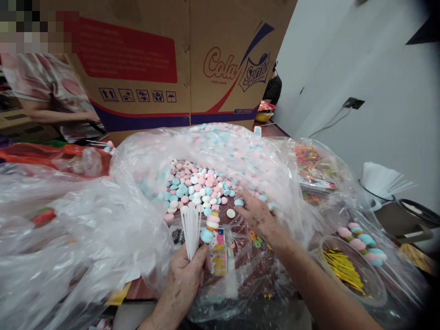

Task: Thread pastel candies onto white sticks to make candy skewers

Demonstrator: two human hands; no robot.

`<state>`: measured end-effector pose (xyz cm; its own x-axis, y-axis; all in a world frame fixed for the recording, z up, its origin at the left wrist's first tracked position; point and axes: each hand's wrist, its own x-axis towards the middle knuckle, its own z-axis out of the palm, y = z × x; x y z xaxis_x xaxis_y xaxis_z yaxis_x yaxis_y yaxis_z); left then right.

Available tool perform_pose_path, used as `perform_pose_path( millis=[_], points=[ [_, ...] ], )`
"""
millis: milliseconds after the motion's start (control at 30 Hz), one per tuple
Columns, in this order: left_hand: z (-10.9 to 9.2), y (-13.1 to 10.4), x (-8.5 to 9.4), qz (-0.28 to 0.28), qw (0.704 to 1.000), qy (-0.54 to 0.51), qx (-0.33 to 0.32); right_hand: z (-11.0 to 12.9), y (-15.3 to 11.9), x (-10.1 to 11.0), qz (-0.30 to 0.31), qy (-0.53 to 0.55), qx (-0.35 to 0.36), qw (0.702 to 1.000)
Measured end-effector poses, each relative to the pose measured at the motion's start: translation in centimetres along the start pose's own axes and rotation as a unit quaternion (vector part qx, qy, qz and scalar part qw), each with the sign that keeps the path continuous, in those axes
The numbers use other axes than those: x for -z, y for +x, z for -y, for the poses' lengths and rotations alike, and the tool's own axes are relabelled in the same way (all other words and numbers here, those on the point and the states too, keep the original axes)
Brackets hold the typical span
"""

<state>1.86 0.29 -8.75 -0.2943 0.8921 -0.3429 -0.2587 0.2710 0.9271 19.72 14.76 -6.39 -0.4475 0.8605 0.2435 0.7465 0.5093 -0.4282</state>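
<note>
My left hand (187, 270) is closed around a bundle of white sticks (191, 229) standing upright. Beside them, from the same grip, rises a skewer of pink, white and blue marshmallows (212, 224) with yellowish pieces between. My right hand (256, 213) reaches forward, thumb and fingertips pinched around a blue marshmallow (238, 202). A single white marshmallow (231, 213) lies just left of that hand. Ahead, loose pink, white and blue marshmallows (195, 183) spill from a large clear plastic bag (144, 151). A stack of printed cards (217, 256) lies beside my left hand.
A big cardboard box (137, 55) stands behind the bag. At right are a tub of gold ties (343, 270), finished marshmallow skewers (362, 243), bagged colourful candy (309, 158) and a container of white sticks (381, 183). Crumpled plastic (85, 229) covers the left. Another person (51, 91) is at far left.
</note>
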Motion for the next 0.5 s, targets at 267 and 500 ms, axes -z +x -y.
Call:
perform_pose_path(
  millis=[267,500],
  points=[
    [0.1,0.0,0.1,0.012,1.000,0.015,-0.007,2.4,-1.1,-1.0,0.060,-0.071,0.070,0.993],
    [-0.2,-0.2,0.1,0.015,1.000,0.011,-0.013,1.5,-1.2,-1.4,0.061,-0.056,0.040,0.996]
  ],
)
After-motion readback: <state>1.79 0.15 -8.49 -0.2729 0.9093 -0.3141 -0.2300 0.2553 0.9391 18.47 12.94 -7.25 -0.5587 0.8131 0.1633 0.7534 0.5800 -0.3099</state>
